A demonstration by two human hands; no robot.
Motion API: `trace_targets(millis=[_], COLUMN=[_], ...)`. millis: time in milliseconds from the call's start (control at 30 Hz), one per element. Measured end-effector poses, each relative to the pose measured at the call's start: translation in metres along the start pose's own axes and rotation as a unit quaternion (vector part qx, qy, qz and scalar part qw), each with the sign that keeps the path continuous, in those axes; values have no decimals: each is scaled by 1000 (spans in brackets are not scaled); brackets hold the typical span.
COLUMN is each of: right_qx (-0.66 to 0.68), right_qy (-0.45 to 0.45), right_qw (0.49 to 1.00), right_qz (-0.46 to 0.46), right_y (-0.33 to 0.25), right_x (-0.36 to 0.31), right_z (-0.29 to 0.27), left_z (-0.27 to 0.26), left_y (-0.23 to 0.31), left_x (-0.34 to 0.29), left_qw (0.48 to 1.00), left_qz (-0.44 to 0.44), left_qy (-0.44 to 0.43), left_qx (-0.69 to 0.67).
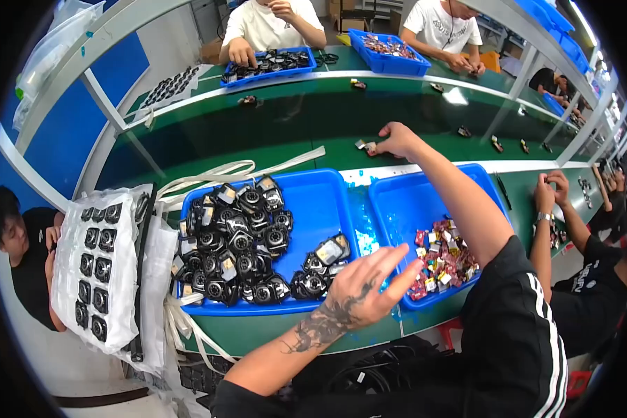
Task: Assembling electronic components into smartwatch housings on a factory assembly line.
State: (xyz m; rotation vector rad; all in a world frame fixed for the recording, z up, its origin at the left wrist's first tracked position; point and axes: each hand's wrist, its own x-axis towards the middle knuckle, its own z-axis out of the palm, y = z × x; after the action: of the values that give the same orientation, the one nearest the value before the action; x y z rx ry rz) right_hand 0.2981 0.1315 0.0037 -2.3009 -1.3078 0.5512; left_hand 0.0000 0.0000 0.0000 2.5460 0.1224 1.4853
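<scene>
My left hand (370, 287), tattooed at the wrist, hovers above the right rim of the left blue tray (313, 188). Its fingers are stretched apart and nothing shows in them. Across the table, my right hand (401, 142) reaches onto the green conveyor belt (306, 150). The fingers close on a small red-and-white electronic part (371, 148); the grip is partly hidden. Under my right forearm stands a second blue tray (390, 202) with a heap of small red, white and yellow parts (442, 261). Black watch-like housings (240, 240) with round faces pile up in the left tray.
White straps (216, 173) lie behind the left tray. Far left, a person beside a stack of white sheets (70, 279) faces rows of black housings. Co-workers sit across the belt by blue trays (397, 64) and at my right (547, 202). Loose parts (497, 144) dot the belt.
</scene>
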Motion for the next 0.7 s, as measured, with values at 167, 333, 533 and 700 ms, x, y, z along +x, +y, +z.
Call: trace_targets(millis=[167, 333, 533, 700], right_qx=[-4, -107, -18, 8], right_qy=[78, -76, -138, -146], right_qw=[932, 859, 887, 901], right_qz=[-355, -495, -440, -409], right_y=[-66, -121, -132, -136], right_x=[-80, -141, -150, -158], right_z=[7, 88, 96, 93], left_z=[7, 2, -9, 0], left_y=[29, 21, 8, 7], left_x=[8, -1, -1, 1], left_qw=[996, 991, 994, 995], left_qz=[58, 98, 55, 32], left_qy=[32, 56, 80, 76], left_qx=[-56, -76, -44, -65])
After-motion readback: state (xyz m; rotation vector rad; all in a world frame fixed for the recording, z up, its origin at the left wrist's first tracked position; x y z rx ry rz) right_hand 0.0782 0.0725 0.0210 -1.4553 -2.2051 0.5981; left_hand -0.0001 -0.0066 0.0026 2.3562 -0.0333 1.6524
